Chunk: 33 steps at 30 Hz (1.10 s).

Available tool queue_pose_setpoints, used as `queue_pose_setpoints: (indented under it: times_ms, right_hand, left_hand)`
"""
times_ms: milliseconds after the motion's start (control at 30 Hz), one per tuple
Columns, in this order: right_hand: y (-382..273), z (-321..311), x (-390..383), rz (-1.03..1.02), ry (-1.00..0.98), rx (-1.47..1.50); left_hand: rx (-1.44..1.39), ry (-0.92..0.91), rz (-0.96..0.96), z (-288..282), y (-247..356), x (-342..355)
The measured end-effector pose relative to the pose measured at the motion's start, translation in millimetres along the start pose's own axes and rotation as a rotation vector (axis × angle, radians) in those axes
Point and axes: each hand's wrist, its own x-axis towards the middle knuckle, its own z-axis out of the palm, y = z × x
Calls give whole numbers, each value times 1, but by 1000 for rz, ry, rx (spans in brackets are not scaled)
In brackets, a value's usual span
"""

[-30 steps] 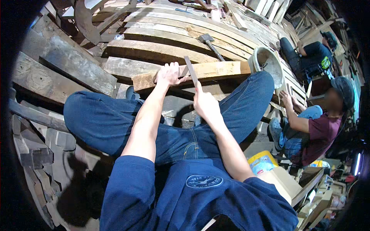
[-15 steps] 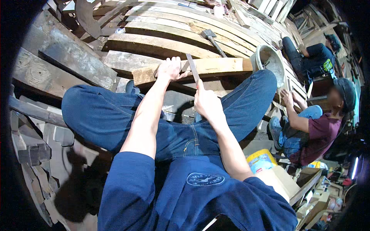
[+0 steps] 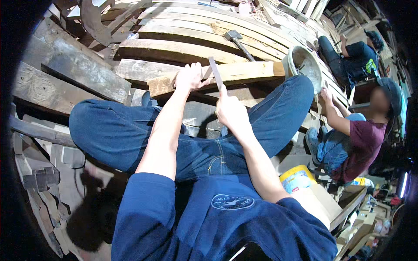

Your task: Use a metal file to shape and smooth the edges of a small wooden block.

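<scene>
Head-camera view: a pale, rough-sawn wooden block (image 3: pixel 244 71) lay crosswise on stacked timber just beyond the knees of a seated person in blue jeans. The left hand (image 3: pixel 189 77) was pressed on the block's near end, fingers curled over its top edge, pinning it down. The right hand (image 3: pixel 230 111) was closed around the lower end of a flat, narrow grey metal file (image 3: pixel 215 71), index finger stretched along the blade, whose tip rested on the block just beside the left hand's fingers.

Curved, weathered wooden planks (image 3: pixel 183 30) spread behind the block. On them, well apart from the hands, lay a hammer with a grey metal head and dark handle (image 3: pixel 237 41). A round, pale grey bucket (image 3: pixel 302 63) stood at the block's right end, near the person's right knee.

Right of the bucket, a second person in a maroon shirt and cap (image 3: pixel 361 139) sat low, one hand raised toward the planks. Farther back a third person in dark clothes (image 3: pixel 352 52) crouched.

Beside the right forearm stood a yellow tub with a light blue label bearing a small red patch (image 3: pixel 298 178), and just next to it an open, plain brown cardboard box (image 3: pixel 324 204).
</scene>
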Motion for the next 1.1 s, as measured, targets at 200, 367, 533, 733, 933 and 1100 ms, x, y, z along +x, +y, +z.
queue_pose_setpoints:
  times_ms: [200, 367, 533, 733, 933, 1100]
  right_hand:
    - [-4, 10, 78, -86, 117, 135]
    - [3, 5, -6, -75, 89, 26]
    - [3, -10, 39, -43, 53, 103]
    - [7, -1, 52, -60, 105, 98]
    - [1, 6, -2, -107, 139, -49]
    - [-7, 23, 71, -104, 275, 60]
  left_hand:
    - [54, 73, 0, 33, -15, 8]
    - [27, -22, 9, 4, -3, -3]
    - [35, -28, 32, 1, 6, 6]
    - [21, 50, 63, 15, 2, 5]
    - [13, -9, 32, 6, -1, 0]
    - [97, 54, 17, 22, -5, 6]
